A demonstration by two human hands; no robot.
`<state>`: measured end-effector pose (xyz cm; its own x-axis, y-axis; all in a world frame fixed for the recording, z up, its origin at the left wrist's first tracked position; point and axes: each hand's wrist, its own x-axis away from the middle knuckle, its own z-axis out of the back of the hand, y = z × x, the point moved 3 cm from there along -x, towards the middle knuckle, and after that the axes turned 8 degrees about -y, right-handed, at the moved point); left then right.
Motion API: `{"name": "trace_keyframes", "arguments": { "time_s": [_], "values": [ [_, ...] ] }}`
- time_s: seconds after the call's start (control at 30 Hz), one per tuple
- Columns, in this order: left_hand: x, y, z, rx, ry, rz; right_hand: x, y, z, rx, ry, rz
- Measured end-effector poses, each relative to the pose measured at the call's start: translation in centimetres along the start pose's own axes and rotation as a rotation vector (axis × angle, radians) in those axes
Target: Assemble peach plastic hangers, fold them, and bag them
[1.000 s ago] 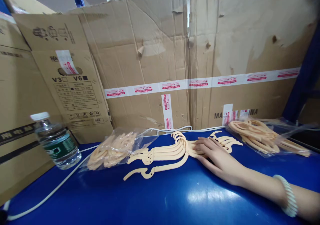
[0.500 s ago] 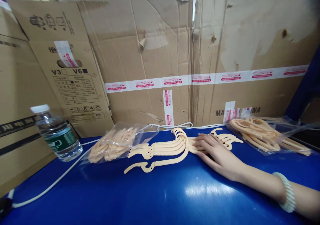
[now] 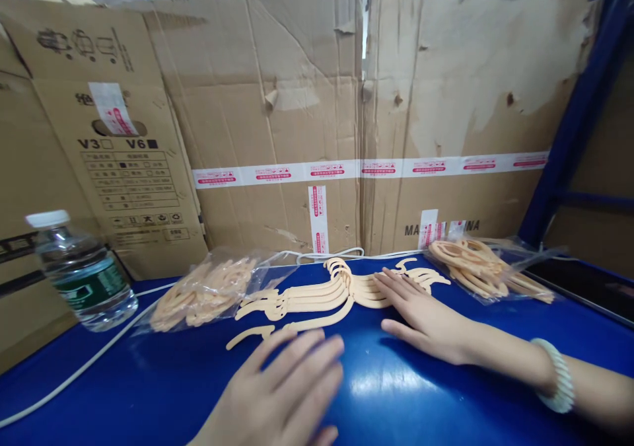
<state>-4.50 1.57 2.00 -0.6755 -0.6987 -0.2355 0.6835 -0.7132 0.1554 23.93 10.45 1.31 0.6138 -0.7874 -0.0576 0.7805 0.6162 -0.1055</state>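
Note:
Several cream-coloured folding clothes hangers (image 3: 314, 295) lie overlapped on the blue table, their hooks bunched at the top middle. The frontmost one sits a little apart from the others on the left side. My right hand (image 3: 419, 310), with a pale bracelet at the wrist, rests flat over the hangers' right arms, fingers stretched out. My left hand (image 3: 284, 390) is in front of the hangers at the bottom, somewhat blurred, fingers spread and holding nothing. It covers part of the frontmost hanger's left arm.
A clear bag of hangers (image 3: 201, 294) lies at the left, another bag of hangers (image 3: 488, 267) at the right. A water bottle (image 3: 82, 274) stands far left beside a white cable (image 3: 74, 380). Cardboard sheets (image 3: 277, 122) wall the back. A dark flat device (image 3: 587, 287) lies far right.
My left hand has come into view from the bottom. My right hand stays on the hangers, fingers a bit straighter. The camera view has shifted slightly, moving the scene left.

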Motion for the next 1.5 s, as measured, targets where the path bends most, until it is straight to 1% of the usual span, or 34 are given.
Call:
{"name": "trace_keyframes", "arguments": {
  "time_s": [0.07, 0.1, 0.17, 0.23, 0.3, 0.4, 0.47, 0.57, 0.67, 0.73, 0.8, 0.9, 0.97, 1.1, 1.2, 1.27, 1.37, 1.5],
  "values": [
    [-1.1, -0.1, -0.9, -0.068, -0.118, 0.022, 0.1, -0.1, -0.6, -0.007, -0.055, -0.005],
    [-1.4, -0.3, -1.3, -0.088, -0.140, 0.050, 0.2, -0.1, -0.8, -0.010, -0.064, -0.003],
    [-1.5, -0.5, -2.1, -0.080, -0.102, 0.115, 0.1, -0.2, -1.3, -0.013, -0.056, 0.000],
    [-1.3, -0.7, -2.6, -0.066, -0.071, 0.147, -0.1, -0.2, -1.6, -0.010, -0.042, -0.009],
    [-1.3, -0.9, -2.8, -0.064, -0.087, 0.165, -0.4, -0.2, -1.8, -0.005, -0.040, -0.030],
    [-1.7, -1.8, -2.6, -0.069, -0.124, 0.213, -0.9, -0.2, -2.0, 0.005, -0.056, -0.064],
    [-2.1, -2.6, -2.4, -0.060, -0.117, 0.216, -1.2, -0.3, -2.0, 0.004, -0.049, -0.059],
    [-2.4, -3.3, -2.4, -0.024, -0.111, 0.177, -1.4, -0.2, -1.7, -0.006, -0.011, -0.028],
    [-1.9, -2.9, -2.3, 0.009, -0.083, 0.176, -0.7, 0.0, -1.0, 0.004, 0.040, -0.027],
    [-1.3, -1.9, -1.9, 0.052, -0.052, 0.180, 0.2, 0.3, -0.3, 0.020, 0.074, -0.036],
    [-0.7, -0.7, -1.3, 0.113, -0.046, 0.162, 1.3, 0.6, 0.1, 0.036, 0.093, -0.044],
    [-0.2, 0.8, -0.4, 0.189, -0.048, 0.097, 2.6, 1.0, 0.1, 0.042, 0.122, -0.042],
    [-0.1, 1.3, 0.0, 0.244, -0.015, 0.079, 3.1, 1.2, -0.3, 0.031, 0.151, -0.036],
    [0.0, 1.0, 0.1, 0.360, 0.136, 0.127, 3.0, 1.6, -1.2, -0.004, 0.194, -0.018],
    [-0.1, 0.7, 0.0, 0.434, 0.200, 0.130, 2.4, 1.9, -1.5, -0.017, 0.238, 0.019],
    [-0.2, 0.6, 0.0, 0.483, 0.211, 0.120, 2.2, 2.1, -1.4, -0.036, 0.267, 0.052],
    [-0.3, 0.5, 0.1, 0.550, 0.215, 0.114, 2.0, 2.4, -1.5, -0.078, 0.271, 0.078],
    [-0.2, 0.3, 0.0, 0.599, 0.193, 0.178, 2.1, 2.6, -1.8, -0.134, 0.267, 0.068]
  ]
}}
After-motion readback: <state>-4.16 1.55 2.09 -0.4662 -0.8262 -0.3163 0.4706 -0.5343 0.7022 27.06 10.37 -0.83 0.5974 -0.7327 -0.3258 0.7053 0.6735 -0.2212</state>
